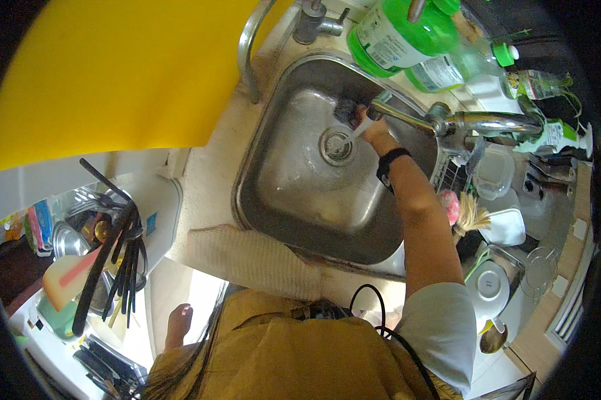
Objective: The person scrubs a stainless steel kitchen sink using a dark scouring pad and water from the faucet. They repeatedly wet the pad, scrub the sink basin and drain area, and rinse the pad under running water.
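My right hand [373,127] reaches into the stainless steel sink [300,175], beside the running water. Its fingers are on a dark, mesh-like scrubber [346,111], partly hidden by the fingers, near the sink's upper wall. A dark band is on the wrist. Water falls from the metal faucet spout [403,117] past the hand to the round drain [336,146]. My left hand is out of view. A bare foot [179,320], as far as can be told, shows at the lower left beside my brown clothing.
Green bottles [405,35] and a second tap [310,22] stand behind the sink. A ribbed cloth [250,257] lies along the front edge. Black utensils [125,255] are at left, under a yellow panel [105,75]. Right of the sink are containers [494,170], a straw brush [470,215] and a white cup [487,285].
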The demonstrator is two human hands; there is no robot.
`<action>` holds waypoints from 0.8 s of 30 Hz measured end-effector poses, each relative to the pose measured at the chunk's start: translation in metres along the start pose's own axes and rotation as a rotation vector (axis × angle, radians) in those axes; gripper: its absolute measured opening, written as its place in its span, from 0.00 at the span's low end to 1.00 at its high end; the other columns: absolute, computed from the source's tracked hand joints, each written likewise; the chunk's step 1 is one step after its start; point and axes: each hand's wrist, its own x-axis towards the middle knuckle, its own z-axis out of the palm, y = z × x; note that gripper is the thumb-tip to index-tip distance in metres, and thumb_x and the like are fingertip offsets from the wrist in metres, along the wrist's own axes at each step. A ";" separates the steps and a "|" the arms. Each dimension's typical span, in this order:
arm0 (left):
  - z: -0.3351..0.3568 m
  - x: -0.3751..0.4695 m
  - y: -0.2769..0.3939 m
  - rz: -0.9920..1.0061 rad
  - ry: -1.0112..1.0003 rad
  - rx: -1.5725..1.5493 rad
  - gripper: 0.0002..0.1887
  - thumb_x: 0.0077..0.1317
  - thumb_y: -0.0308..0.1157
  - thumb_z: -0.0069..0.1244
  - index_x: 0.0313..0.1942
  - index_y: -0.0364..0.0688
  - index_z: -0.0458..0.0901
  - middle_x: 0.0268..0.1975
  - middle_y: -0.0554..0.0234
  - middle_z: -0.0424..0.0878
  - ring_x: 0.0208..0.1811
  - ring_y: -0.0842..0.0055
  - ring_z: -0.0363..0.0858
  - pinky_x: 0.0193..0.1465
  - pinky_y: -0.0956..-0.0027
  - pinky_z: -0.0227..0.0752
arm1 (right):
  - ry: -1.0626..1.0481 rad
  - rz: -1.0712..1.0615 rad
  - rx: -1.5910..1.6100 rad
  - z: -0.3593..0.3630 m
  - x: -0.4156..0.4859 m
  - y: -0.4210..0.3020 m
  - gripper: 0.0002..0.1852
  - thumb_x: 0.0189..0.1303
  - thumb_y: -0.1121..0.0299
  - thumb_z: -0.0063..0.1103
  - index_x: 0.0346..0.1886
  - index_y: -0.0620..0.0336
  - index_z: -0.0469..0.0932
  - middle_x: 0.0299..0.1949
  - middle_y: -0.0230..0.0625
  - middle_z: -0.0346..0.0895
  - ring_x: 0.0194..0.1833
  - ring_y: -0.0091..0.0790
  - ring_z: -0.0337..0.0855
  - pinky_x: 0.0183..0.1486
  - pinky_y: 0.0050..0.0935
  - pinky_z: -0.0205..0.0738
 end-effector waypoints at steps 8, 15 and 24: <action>0.002 0.010 0.039 0.128 -0.028 0.020 0.16 0.64 0.38 0.48 0.47 0.37 0.79 0.41 0.45 0.83 0.41 0.60 0.83 0.46 0.63 0.75 | -0.115 -0.395 0.434 0.017 -0.130 -0.030 0.15 0.54 0.65 0.61 0.42 0.62 0.78 0.38 0.51 0.80 0.43 0.52 0.80 0.48 0.46 0.73; -0.010 0.002 0.021 0.084 0.062 0.054 0.17 0.66 0.39 0.47 0.46 0.35 0.78 0.37 0.47 0.83 0.36 0.65 0.83 0.41 0.63 0.74 | 0.066 -0.040 0.510 0.031 -0.120 -0.006 0.19 0.54 0.67 0.65 0.48 0.64 0.74 0.36 0.43 0.79 0.35 0.43 0.80 0.40 0.37 0.73; -0.008 -0.015 0.045 0.111 0.028 0.083 0.19 0.64 0.41 0.47 0.50 0.37 0.78 0.44 0.44 0.82 0.46 0.59 0.81 0.50 0.62 0.73 | 0.002 0.254 1.500 0.000 -0.109 -0.046 0.21 0.56 0.76 0.63 0.53 0.58 0.68 0.29 0.36 0.77 0.23 0.23 0.75 0.19 0.20 0.65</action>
